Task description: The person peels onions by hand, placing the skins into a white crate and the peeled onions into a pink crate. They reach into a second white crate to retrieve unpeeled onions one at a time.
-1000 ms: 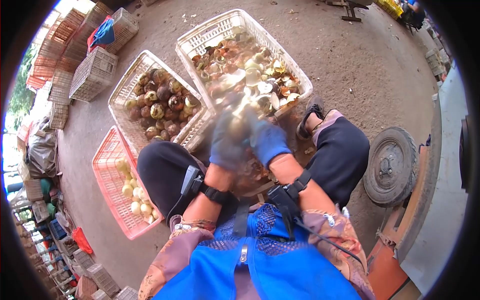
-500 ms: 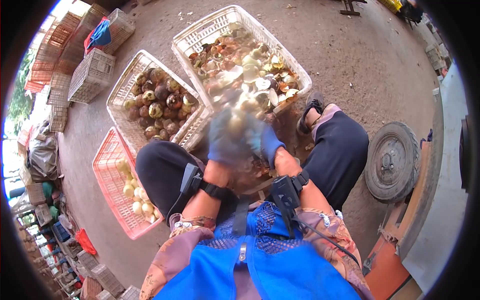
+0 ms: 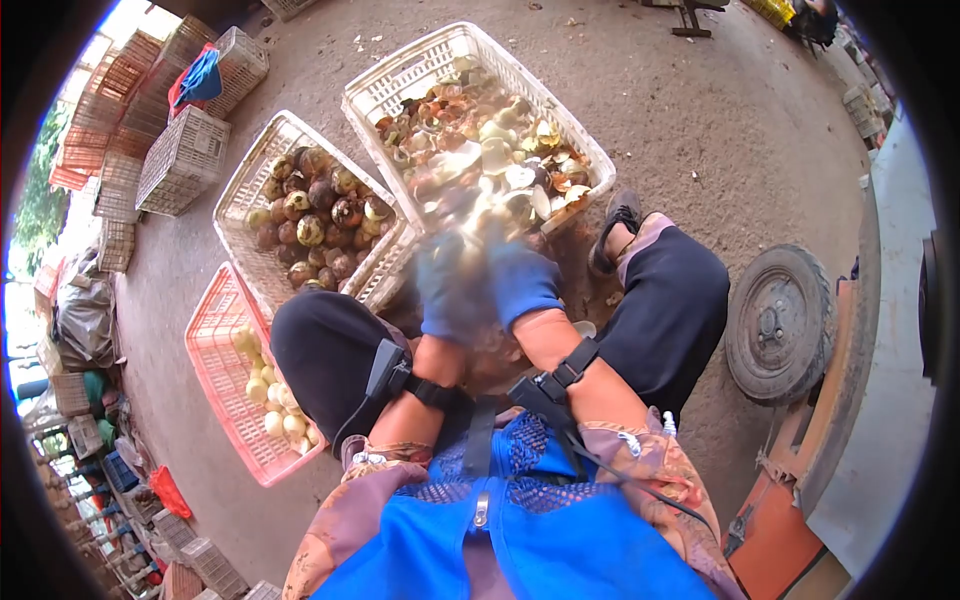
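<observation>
My left hand and my right hand, both in blue gloves, are close together between my knees. They are at the near edge of a white crate of peel scraps. Motion blur hides the fingers and whatever is in them. Left of the hands, a second white crate contains brown round fruits, some with pale patches. Beside my left knee, a pink crate holds pale, smooth, peeled-looking round pieces.
To my right, a wheel with a tyre stands by an orange and grey metal body. Stacked crates line the left, one with a blue cloth on it. My shoe is beside the scrap crate.
My hands have moved from overlapping to side by side, and my right forearm has swung inward. A pale round shape seen at the hands earlier is no longer distinct. The view has shifted slightly.
</observation>
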Available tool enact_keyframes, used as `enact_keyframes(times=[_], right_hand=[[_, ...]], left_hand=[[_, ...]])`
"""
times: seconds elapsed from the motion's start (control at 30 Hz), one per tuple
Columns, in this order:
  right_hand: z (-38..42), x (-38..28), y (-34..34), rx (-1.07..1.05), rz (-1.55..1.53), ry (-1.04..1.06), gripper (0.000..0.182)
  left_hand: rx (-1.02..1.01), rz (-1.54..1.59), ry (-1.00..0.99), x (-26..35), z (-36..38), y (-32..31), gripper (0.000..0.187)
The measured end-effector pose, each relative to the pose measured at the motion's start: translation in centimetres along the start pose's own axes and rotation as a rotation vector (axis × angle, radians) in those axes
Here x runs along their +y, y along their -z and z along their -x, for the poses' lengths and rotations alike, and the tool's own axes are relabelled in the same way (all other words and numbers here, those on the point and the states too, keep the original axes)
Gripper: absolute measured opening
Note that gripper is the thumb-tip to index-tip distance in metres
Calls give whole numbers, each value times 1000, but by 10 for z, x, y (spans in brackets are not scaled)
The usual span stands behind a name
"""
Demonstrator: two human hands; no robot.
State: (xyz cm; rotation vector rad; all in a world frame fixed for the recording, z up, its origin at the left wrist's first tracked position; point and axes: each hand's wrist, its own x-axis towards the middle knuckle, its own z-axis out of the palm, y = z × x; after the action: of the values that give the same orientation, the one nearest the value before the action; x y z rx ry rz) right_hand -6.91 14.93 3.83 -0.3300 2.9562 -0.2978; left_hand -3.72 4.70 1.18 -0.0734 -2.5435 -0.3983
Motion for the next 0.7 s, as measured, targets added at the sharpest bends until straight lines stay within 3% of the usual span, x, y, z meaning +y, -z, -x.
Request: enact_keyframes(times=[0.13, 0.2, 0.3, 0.37, 0.43, 0.47, 0.5, 0.53, 0.6, 0.7], right_hand=[[-9, 11, 16, -124, -186, 158, 30], [-9, 17, 22, -147, -241, 217, 26], [0, 25, 29, -160, -400, 258, 22], [3, 27, 22, -17, -262, 295, 48], [2, 28, 9, -10, -208, 298, 49], [2, 29, 8, 0, -151, 299, 50], [1, 29, 10, 1, -152, 295, 50], [0, 26, 18, -59, -137, 276, 48], [0, 20, 19, -121, -124, 257, 46], [-6, 13, 3, -40, -119, 180, 32]], left_hand=[[-47, 82, 16, -2, -6, 10, 22], [124, 1029, 496, -13, 11, -23, 21], [47, 1091, 508, -3, -1, 0, 21], [27, 989, 475, -10, 3, 0, 21], [2, 889, 436, -17, 10, -8, 20], [59, 1164, 539, -20, 14, -16, 19], [118, 1438, 641, -22, 18, -23, 19], [115, 1439, 642, -17, 13, -15, 19], [-45, 1030, 651, -1, -3, 11, 19], [74, 1239, 736, 5, -14, 8, 20]])
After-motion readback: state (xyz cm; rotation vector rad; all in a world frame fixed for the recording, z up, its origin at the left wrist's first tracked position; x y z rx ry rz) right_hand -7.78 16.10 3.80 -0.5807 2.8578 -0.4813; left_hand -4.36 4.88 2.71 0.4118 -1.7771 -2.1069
